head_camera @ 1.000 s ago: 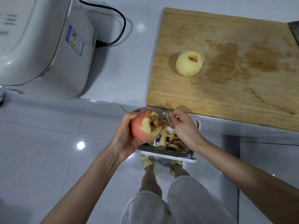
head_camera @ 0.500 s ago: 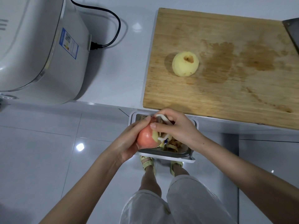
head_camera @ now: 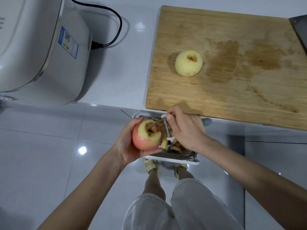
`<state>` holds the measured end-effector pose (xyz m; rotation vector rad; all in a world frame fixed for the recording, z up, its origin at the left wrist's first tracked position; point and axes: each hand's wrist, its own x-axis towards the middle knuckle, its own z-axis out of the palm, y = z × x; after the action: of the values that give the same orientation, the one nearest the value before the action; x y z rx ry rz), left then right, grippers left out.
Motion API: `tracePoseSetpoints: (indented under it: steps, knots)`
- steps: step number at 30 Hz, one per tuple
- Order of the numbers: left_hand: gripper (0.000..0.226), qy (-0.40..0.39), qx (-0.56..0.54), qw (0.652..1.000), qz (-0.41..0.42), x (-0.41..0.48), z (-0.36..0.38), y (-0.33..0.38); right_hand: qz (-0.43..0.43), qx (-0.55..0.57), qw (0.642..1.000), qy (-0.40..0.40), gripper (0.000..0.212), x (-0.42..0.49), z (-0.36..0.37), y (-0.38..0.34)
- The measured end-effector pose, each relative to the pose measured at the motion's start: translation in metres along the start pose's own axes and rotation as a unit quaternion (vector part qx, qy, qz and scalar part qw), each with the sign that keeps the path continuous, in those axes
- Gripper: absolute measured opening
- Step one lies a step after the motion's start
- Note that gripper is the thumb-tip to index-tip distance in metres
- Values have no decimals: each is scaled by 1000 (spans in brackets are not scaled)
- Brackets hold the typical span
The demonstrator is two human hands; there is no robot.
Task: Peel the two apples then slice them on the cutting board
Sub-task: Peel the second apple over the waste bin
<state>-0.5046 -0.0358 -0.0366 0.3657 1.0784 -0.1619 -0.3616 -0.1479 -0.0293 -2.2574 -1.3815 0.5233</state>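
Observation:
A fully peeled yellow apple (head_camera: 189, 63) lies on the wooden cutting board (head_camera: 232, 90) on the white counter. My left hand (head_camera: 128, 146) grips a second apple (head_camera: 146, 136), red below and peeled pale around its top, over a bin on the floor. My right hand (head_camera: 187, 130) holds a white peeler (head_camera: 167, 128) with its blade against the apple's right side. A strip of peel (head_camera: 164, 143) hangs beneath the blade.
A small white bin (head_camera: 172, 157) with peelings stands on the floor below the counter edge. A large white appliance (head_camera: 38, 47) with a black cord (head_camera: 109, 27) fills the counter's left. A knife blade (head_camera: 299, 29) shows at the board's top right corner.
The apple has turned in my left hand so its peeled top faces up again. My right hand has drawn the peeler from over the apple to its right side.

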Motion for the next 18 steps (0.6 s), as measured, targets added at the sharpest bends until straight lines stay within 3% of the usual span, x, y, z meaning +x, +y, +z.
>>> tracePoseSetpoints:
  steps: [2,7,12,18]
  knots:
    - [47,-7,21,1000,7,-2,1,-1,-103,-19,992,72,29,4,1,-6]
    - [54,-25,97,995,11,-7,6,0,-246,-50,962,108,30,14,-1,-10]
    - [45,-1,125,992,29,-12,12,-2,-277,-75,951,114,31,17,-1,-12]
    - [52,-49,136,989,-12,-18,8,2,-292,14,950,105,32,14,4,-7]
